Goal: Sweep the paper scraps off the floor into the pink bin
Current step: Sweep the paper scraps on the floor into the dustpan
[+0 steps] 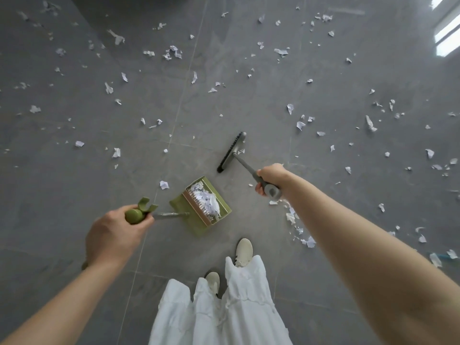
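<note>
The right hand is curled tight around the grey handle of a broom, whose black bristle head rests on the floor ahead of the person. The left hand is wrapped around the green knob at the top of a dustpan handle. The green dustpan sits on the floor between the two hands, just in front of the person's pale shoes, and holds a heap of white paper scraps behind a row of comb teeth. A white skirt hangs below the shoes in view. The floor is large grey tiles with thin pale joints. More torn white paper is scattered widely across it, with a small trail lying beneath the right forearm. Bright window light reflects off the tiles at the upper right. The pink bin does not appear in this view.
</note>
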`<action>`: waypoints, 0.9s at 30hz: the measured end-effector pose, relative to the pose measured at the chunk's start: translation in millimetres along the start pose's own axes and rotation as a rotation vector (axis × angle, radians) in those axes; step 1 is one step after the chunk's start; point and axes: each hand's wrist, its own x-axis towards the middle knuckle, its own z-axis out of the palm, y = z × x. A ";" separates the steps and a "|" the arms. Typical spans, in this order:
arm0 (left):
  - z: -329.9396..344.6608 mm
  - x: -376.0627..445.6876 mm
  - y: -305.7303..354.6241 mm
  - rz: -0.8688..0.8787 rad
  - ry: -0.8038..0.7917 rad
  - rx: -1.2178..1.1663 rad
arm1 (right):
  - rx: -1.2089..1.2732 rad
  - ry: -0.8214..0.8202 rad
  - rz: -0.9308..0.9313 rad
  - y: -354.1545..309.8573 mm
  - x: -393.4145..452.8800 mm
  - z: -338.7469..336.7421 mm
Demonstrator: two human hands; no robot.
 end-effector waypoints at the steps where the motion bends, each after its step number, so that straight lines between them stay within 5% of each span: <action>1: 0.7 3.8 8.2 0.009 0.001 -0.002 | 0.010 0.004 0.014 -5.4 3.4 -7.2; 7: 4.8 18.9 47.9 0.047 -0.062 0.035 | 0.142 0.012 0.150 -9.6 8.8 -57.5; 27: 25.7 41.2 103.5 0.398 -0.233 0.082 | 0.449 0.223 0.184 113.1 -85.3 -139.6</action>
